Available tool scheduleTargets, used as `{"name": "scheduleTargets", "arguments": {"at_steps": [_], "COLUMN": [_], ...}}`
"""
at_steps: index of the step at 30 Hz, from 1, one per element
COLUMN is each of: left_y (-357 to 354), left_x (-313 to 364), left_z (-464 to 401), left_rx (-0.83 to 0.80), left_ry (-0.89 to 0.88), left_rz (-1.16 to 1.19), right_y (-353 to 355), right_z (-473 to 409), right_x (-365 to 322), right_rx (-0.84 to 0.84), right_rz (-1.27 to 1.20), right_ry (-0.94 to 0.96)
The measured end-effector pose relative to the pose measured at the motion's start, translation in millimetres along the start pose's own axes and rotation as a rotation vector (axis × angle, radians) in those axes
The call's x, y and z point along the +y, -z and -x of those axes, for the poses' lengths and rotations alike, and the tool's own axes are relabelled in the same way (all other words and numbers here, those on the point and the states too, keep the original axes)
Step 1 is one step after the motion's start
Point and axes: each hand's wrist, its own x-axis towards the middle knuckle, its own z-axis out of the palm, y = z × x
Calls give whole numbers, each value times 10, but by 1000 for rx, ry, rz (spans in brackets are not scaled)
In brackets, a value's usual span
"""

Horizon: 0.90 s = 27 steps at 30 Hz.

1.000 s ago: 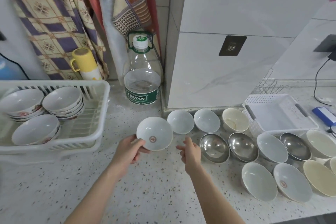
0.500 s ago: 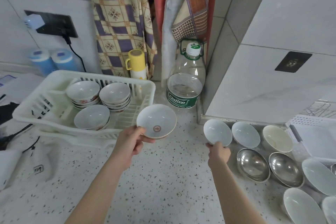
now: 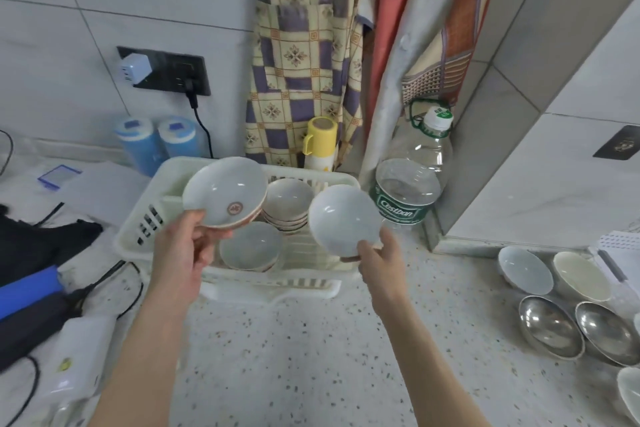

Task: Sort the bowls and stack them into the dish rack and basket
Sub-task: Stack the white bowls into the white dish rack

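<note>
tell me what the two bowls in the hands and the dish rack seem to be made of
Bowl with the red emblem and plain white bowl: likely glazed ceramic, with glossy highlights, though melamine is possible. Dish rack: moulded white plastic, matte, with slotted walls.

We see a white ceramic bowl with a red emblem and reddish outer rim [image 3: 225,191], tilted toward us in the grip of the left hand [image 3: 180,253], above the far left of the white slatted plastic dish rack [image 3: 138,232]. A plain white ceramic bowl [image 3: 343,218] is tilted likewise, pinched at its lower edge by the right hand [image 3: 377,256], over the rack's right end. Between the hands the rack holds a stack of white red-rimmed bowls [image 3: 289,206] and a nearer white bowl [image 3: 250,246]. Right of the right hand, on the bench [image 3: 311,340], lie a pale blue-white bowl [image 3: 524,269], a cream bowl [image 3: 581,276] and two shiny steel bowls [image 3: 550,326].
</note>
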Motion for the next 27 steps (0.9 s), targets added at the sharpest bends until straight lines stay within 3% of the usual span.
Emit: {"name": "scheduleTargets", "arguments": {"at_steps": [7,27], "left_y": [497,684], "left_x": [193,57], "left_z": [-247,-628], "left_rx": [-3,-181], "left_ry": [26,221], "left_rz": [-54,-272], "right_y": [-1016,-1604], "right_z": [40,-156], "right_x": [-32,25], "right_rx": [-256,-228], "right_rz": [147,546], "right_ry": [-69,-176]}}
